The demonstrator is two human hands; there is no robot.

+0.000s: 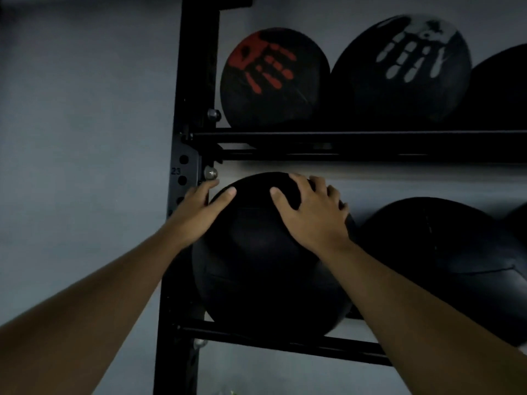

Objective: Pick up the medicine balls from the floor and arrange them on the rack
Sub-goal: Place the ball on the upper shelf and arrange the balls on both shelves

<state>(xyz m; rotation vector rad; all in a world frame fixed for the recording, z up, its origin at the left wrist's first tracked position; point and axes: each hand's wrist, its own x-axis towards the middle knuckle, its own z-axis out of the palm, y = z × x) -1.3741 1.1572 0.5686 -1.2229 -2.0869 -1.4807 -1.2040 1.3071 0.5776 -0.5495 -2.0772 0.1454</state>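
Note:
A large plain black medicine ball (265, 266) sits at the left end of the lower shelf of the black rack (285, 138). My left hand (199, 212) is spread flat against the ball's upper left side, its fingertips close to the rack upright. My right hand (313, 215) lies palm-down over the ball's upper right. Another black ball (445, 258) rests beside it to the right on the same shelf. On the upper shelf stand a ball with a red handprint (273, 78) and a ball with a white handprint (402, 69).
The rack's perforated black upright (185, 166) with bolts stands just left of my left hand. A grey wall (85, 124) fills the left side and shows behind the shelves. More dark balls are cut off at the right edge on both shelves.

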